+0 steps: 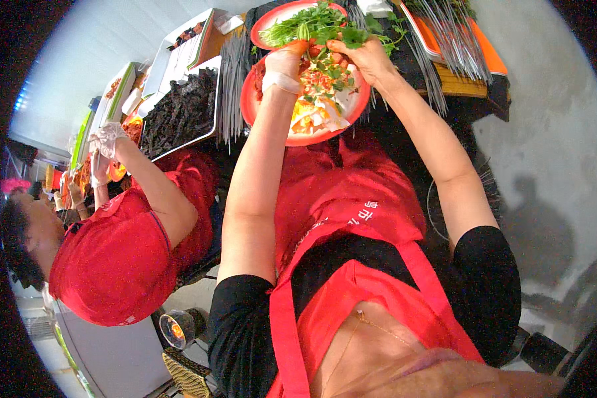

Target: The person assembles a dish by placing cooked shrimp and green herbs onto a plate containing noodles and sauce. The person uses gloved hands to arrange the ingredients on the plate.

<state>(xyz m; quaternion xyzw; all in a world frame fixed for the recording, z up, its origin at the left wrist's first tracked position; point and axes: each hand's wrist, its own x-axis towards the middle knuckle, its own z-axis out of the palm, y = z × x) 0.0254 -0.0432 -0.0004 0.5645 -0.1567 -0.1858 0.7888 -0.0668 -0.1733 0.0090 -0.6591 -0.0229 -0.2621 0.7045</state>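
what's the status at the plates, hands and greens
Right hand pinching leafy greens over far edge of near plate. Left hand close beside, grip unclear. Far plate just beyond; nothing visibly blocking.

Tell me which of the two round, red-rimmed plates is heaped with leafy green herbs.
The farther round, red-rimmed plate; the nearer plate shows pale and orange pieces with scattered leaves.

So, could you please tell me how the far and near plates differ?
The far plate bears leafy green herbs; the near plate bears white, orange and reddish food pieces. In this view, the near plate looks larger than the far plate. Both have red rims.
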